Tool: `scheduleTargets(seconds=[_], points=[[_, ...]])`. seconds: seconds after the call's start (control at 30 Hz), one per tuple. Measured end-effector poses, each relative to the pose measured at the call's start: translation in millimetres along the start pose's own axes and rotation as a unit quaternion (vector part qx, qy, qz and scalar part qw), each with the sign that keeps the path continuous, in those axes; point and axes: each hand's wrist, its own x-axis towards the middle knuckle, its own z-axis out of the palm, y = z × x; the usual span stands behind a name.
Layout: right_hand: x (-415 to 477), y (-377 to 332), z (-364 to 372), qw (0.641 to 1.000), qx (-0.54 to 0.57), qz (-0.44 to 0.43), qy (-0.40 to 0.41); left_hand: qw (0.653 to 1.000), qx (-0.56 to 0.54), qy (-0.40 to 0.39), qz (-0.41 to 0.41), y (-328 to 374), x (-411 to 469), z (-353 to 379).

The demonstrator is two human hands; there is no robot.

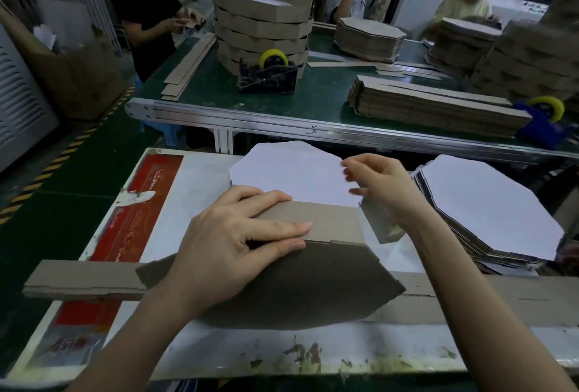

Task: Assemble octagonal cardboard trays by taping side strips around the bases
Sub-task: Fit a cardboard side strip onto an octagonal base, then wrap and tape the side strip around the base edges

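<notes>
Currently: left hand (238, 235) flat, fingers straight, pressing side strip (329, 219) under palm against white octagonal base (291, 169). Right hand (382, 187) at base's right edge, fingers curled; grip undeterminable. Base stack (488, 203) right of it.

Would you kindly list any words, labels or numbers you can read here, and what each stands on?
No text here can be read.
Red sheet: white script, too blurred to read.
Same sheet, near end: red characters, blurred.
Conveyor rail: small dark marks, too small to read.
Black tape dispenser: no print shows.
</notes>
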Motion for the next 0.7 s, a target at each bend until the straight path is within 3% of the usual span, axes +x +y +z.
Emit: scheduleTargets(seconds=[0.07, 0.17, 0.37, 0.47, 0.6, 0.7], points=[[32, 38, -15, 0.990, -0.027, 0.076, 0.115, 1.000, 0.002, -0.007, -0.007, 5, 5, 3], [64, 101, -42, 0.958, -0.122, 0.197, 0.167, 1.000, 0.009, -0.023, -0.013, 12, 15, 8], [88, 169, -83, 0.903, -0.258, 0.334, 0.085, 0.998, 0.010, -0.045, -0.034, 18, 30, 19], [99, 186, -92, 0.898, -0.237, 0.367, 0.052, 0.998, 0.013, -0.055, -0.040, 17, 37, 23], [113, 204, -95, 0.900, -0.227, 0.365, 0.073, 0.997, 0.018, -0.061, -0.047, 20, 47, 29], [121, 212, -99, 0.911, -0.130, 0.378, 0.098, 0.997, 0.023, -0.061, -0.043, 22, 51, 32]])
